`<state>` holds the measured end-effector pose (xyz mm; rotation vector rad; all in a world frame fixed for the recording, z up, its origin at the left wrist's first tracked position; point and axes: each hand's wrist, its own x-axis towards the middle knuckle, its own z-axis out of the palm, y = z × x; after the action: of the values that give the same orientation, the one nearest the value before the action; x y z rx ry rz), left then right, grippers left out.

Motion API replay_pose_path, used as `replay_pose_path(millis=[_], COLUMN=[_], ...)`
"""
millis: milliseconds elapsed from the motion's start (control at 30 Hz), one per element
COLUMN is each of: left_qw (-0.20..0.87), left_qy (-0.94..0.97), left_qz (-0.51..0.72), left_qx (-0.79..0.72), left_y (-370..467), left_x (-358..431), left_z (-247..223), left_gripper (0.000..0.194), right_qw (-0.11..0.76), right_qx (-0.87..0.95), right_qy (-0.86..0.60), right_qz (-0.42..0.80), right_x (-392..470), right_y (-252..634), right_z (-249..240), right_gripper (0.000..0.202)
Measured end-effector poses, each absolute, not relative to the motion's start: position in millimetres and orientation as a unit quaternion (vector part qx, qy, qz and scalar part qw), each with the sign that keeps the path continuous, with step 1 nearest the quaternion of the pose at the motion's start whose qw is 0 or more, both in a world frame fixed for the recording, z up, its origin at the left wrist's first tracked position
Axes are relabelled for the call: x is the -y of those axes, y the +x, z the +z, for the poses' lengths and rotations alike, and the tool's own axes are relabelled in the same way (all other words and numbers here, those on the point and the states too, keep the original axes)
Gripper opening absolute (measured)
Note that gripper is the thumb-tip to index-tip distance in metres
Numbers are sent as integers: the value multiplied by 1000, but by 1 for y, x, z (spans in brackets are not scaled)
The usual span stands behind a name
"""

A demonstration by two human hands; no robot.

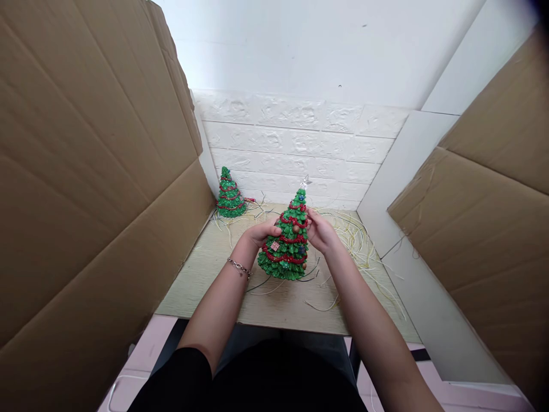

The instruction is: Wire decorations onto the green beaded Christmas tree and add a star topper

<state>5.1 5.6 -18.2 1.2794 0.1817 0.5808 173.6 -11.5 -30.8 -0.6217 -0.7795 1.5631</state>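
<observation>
A small green Christmas tree ornament [288, 249] with red garlands, little baubles and a clear star on top leans slightly to the right above the table. My left hand [265, 230] grips its left side, thumb across the front and the other fingers hidden behind. On the opposite side, my right hand [318, 230] has its fingers closed against the upper right branches; what the fingertips pinch there is too small to make out. Another green Christmas tree [230, 194], with red garlands and no star, stands upright at the back left.
Loose white and yellow wires [354, 240] lie tangled on the right of the wooden table [206, 286]. A small red item [249, 199] lies beside the back tree. Cardboard panels [98, 171] rise on both sides, and a white brick-patterned wall [295, 137] closes off the back.
</observation>
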Motion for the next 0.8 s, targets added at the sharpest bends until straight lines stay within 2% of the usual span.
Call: replay_pose_path(millis=[233,400,600,800], left_qw=[763,766,766,770], left_qy=[590,578,574,549], left_qz=[245,262,276,301], left_qx=[-99,-103,-88,-122], left_y=[4,1,2,2], left_x=[-2,-2,-6,-7], left_z=[-11,-10,-15,-17], left_gripper=[89,90,87,80], right_qw=[714,778,827,818], right_qx=[161,132,228,304], right_qy=[-325,-299,-299,-373], right_qz=[598,537,418,317], right_x=[9,5,10,15], right_y=[198,218,215,201], right_z=[-14,-12,-14,-11], right_gripper=[27,25,13,19])
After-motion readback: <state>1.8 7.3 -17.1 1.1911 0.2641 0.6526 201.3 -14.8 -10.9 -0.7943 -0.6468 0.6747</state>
